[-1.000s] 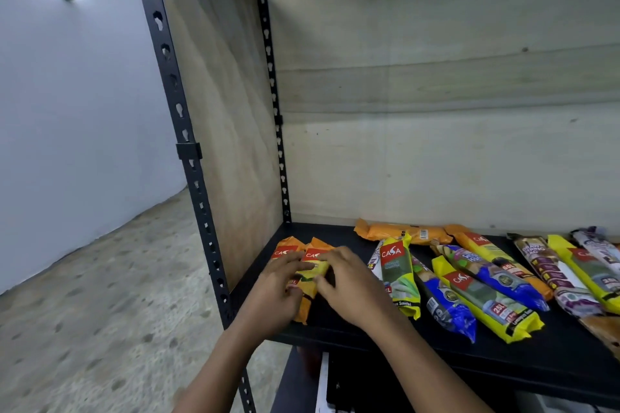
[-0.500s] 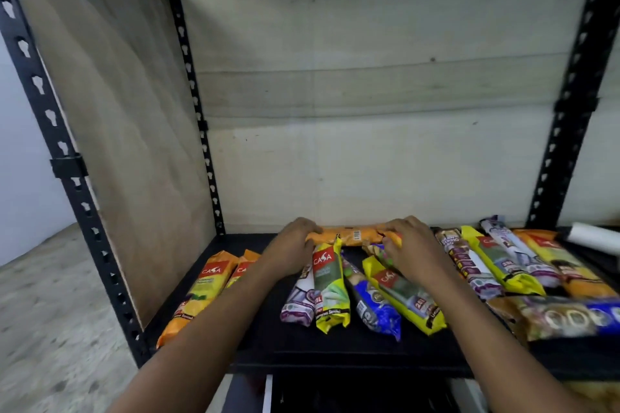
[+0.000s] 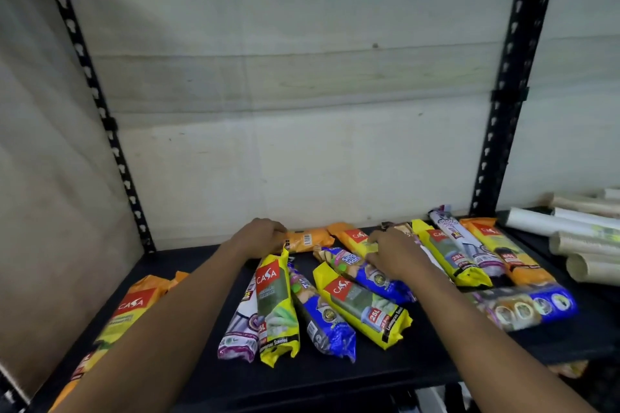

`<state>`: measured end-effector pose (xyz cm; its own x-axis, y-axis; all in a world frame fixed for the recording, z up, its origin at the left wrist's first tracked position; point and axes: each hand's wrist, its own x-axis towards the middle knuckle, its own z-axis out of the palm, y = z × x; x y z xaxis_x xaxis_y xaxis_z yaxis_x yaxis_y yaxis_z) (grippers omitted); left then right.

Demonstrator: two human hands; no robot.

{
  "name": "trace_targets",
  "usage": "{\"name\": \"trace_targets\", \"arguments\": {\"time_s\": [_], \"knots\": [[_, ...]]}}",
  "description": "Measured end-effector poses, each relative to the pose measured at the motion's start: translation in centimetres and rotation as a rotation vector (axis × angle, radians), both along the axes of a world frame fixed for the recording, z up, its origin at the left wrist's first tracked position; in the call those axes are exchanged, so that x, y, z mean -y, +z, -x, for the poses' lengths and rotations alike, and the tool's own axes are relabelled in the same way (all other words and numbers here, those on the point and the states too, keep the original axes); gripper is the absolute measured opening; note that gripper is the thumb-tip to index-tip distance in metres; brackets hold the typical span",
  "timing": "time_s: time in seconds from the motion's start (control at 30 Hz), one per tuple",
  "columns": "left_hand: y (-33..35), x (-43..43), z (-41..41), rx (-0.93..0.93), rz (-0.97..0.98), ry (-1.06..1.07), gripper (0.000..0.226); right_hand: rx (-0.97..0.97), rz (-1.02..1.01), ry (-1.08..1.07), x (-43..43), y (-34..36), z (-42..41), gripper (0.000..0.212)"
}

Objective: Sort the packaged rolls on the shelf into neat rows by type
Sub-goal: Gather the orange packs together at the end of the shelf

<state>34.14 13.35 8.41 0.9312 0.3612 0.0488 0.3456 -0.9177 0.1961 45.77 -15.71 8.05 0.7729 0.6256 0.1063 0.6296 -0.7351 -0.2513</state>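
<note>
Left hand [image 3: 260,236] curled on orange roll [image 3: 307,240]; right hand [image 3: 394,253], fingers loosely bent, atop orange-yellow roll [image 3: 355,238].

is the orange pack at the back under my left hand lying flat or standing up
Lying flat. The orange pack rests lengthwise on the shelf, crosswise, barcode up, left hand on its end.

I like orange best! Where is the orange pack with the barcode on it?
The orange pack lies sideways at the back of the shelf, left of centre, against the back wall, with the left hand on its left end.
</note>
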Motion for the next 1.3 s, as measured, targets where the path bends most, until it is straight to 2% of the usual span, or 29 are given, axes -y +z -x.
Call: {"name": "trace_targets", "arguments": {"time_s": [0.1, 0.3, 0.43, 0.6, 0.8, 1.07, 1.3], "knots": [[-0.7, -0.5, -0.3, -0.025, -0.005, -0.007, 0.046, -0.033, 0.074, 0.005, -0.3, -0.2, -0.5, 0.041], [-1.2, -1.0, -0.4, -0.001, -0.008, 0.004, 0.058, -0.064, 0.065, 0.005, -0.5, -0.5, -1.4, 0.042], [-1.5, -0.6, -0.4, 0.081, -0.084, 0.028, 0.054, -0.082, -0.064, 0.011, -0.2, -0.4, -1.5, 0.035], [-0.3, -0.5, 1.2, 0.212, -0.288, 0.099, 0.046, 0.062, -0.231, 0.046, -0.3, 1.2, -0.5, 0.029], [1.4, 0.2, 6.1, 0.295, -0.240, 0.204, 0.052, 0.135, -0.415, 0.149, -1.9, 4.8, 4.1, 0.043], [1.3, 0.4, 15.6, 0.373, -0.113, 0.432, 0.052, -0.208, -0.679, 0.332, -5.1, 7.1, 13.5, 0.038], [1.3, 1.3, 22.9, 0.414, 0.018, 0.549, 0.042, -0.310, -0.611, 0.387, -7.6, 5.7, 19.6, 0.035]]}}
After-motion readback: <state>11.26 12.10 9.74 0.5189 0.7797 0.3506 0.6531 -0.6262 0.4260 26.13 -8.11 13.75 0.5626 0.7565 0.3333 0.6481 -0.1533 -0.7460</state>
